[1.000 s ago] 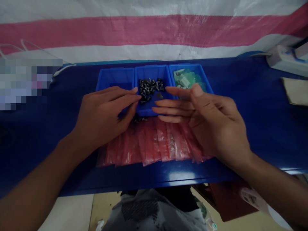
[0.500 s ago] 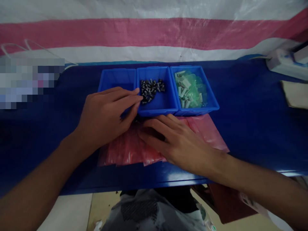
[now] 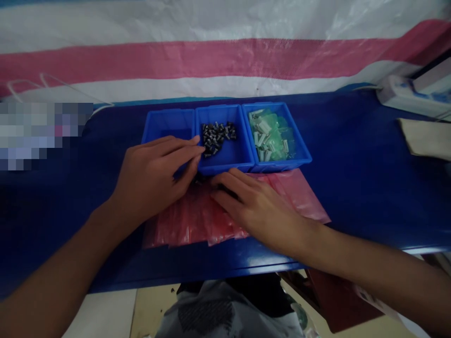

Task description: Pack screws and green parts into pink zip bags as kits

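My left hand (image 3: 155, 171) is over the front of the left blue bin (image 3: 169, 123), its thumb and fingertips drawn together at the left wall of the middle blue bin (image 3: 243, 157). Small black screws (image 3: 214, 137) lie heaped in that middle bin. My right hand (image 3: 252, 199) rests low over the overlapping pink plastic bags (image 3: 192, 223), with thumb and index finger curled together. Whatever either pinch contains is hidden. A few dark small pieces (image 3: 199, 179) show between the hands, just in front of the bins.
The right blue bin (image 3: 303, 157) contains pale, narrow pieces and green translucent plastic (image 3: 276, 134). A white device (image 3: 405, 96) and a beige flat item (image 3: 424, 138) lie at the right of the blue table (image 3: 355, 188). A striped sheet (image 3: 225, 58) hangs behind.
My right hand has shifted slightly right, away from the left hand, widening the gap between them. The left hand stays at the bin wall. The whole view has shifted a little.
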`<move>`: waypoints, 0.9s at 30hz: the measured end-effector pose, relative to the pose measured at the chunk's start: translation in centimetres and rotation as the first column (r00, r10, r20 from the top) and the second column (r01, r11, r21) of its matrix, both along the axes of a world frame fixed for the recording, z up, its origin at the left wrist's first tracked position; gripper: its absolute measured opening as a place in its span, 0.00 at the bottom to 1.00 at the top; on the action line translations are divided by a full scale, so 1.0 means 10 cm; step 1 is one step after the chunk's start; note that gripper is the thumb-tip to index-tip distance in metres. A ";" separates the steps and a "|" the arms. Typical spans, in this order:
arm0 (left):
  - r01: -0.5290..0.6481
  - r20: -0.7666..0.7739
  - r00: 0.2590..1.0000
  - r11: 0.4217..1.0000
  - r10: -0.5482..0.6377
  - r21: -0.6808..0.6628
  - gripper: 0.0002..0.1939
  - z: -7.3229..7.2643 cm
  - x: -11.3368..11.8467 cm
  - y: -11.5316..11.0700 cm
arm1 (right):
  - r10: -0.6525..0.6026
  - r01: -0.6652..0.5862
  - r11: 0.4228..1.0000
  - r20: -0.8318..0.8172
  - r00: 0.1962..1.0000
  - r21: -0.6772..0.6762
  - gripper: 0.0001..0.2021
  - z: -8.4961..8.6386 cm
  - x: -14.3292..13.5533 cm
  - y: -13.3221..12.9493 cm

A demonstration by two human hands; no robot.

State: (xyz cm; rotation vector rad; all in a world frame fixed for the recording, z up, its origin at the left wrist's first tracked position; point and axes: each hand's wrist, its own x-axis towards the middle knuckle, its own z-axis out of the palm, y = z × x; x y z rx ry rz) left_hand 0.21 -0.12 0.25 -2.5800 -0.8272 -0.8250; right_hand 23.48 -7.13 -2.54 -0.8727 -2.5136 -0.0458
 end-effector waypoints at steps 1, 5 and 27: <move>0.004 0.001 1.000 1.000 -0.004 -0.004 0.09 0.00 0.00 0.00 | -0.001 0.001 1.000 0.003 1.000 -0.006 0.11 0.00 0.00 0.00; -0.010 -0.002 1.000 0.998 0.009 -0.060 0.10 0.00 -0.02 -0.01 | 0.000 0.001 0.999 -0.015 1.000 0.039 0.13 0.03 0.01 -0.01; -0.056 -0.024 0.998 0.987 0.052 -0.152 0.14 0.00 -0.03 -0.02 | -0.374 -0.594 0.439 -0.738 0.561 -0.674 0.06 0.24 0.13 0.08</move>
